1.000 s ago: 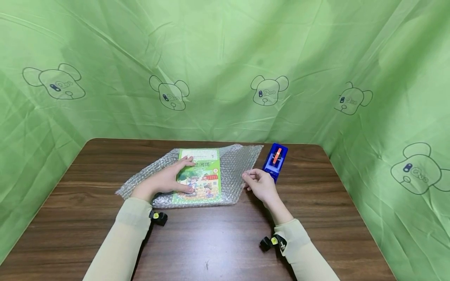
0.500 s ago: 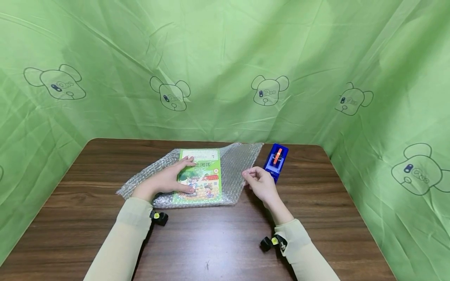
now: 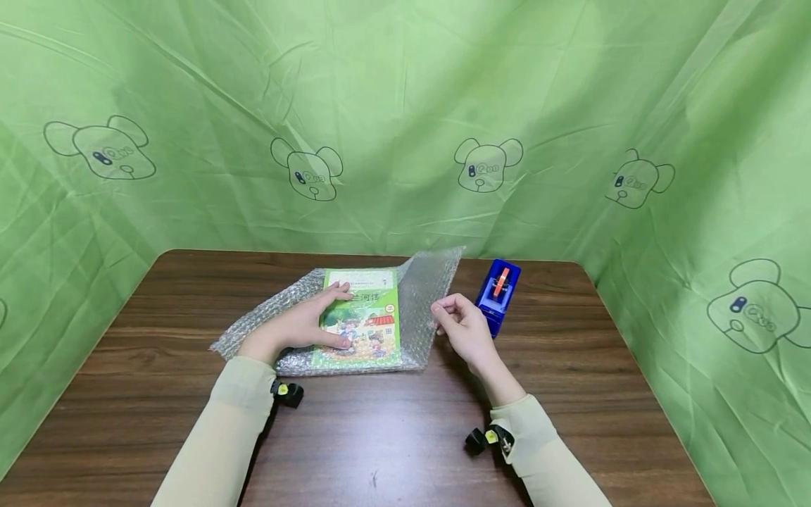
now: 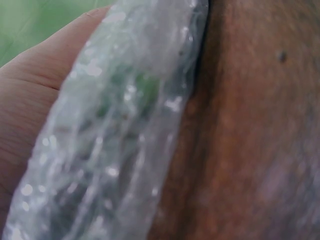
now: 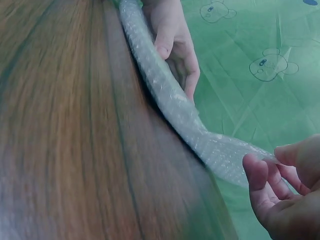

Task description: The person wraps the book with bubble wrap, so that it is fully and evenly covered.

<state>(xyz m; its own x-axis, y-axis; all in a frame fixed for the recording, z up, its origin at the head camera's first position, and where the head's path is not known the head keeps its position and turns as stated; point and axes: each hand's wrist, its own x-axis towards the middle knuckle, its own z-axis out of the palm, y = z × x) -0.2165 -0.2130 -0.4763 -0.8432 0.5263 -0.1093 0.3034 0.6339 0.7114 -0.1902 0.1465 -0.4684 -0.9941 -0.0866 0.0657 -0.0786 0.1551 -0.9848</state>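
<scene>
A green illustrated book (image 3: 361,324) lies on a sheet of bubble wrap (image 3: 424,310) spread over the table. My left hand (image 3: 300,324) rests on the book with fingers and thumb spread, pressing its cover. At the sheet's right edge my right hand (image 3: 465,325) pinches the bubble wrap between thumb and fingers, lifting that side. In the right wrist view the raised strip of bubble wrap (image 5: 225,152) runs up to the pinching right hand (image 5: 290,190). Close to the left wrist camera, bubble wrap (image 4: 110,125) covers much of the view.
A blue tape dispenser (image 3: 498,299) with an orange part stands just right of the right hand. The brown wooden table (image 3: 380,436) ends at a back edge against a green cloth backdrop (image 3: 393,84).
My right hand has moved slightly left, and the right flap of bubble wrap has risen and tilted inward with it. The left hand has stayed on the book.
</scene>
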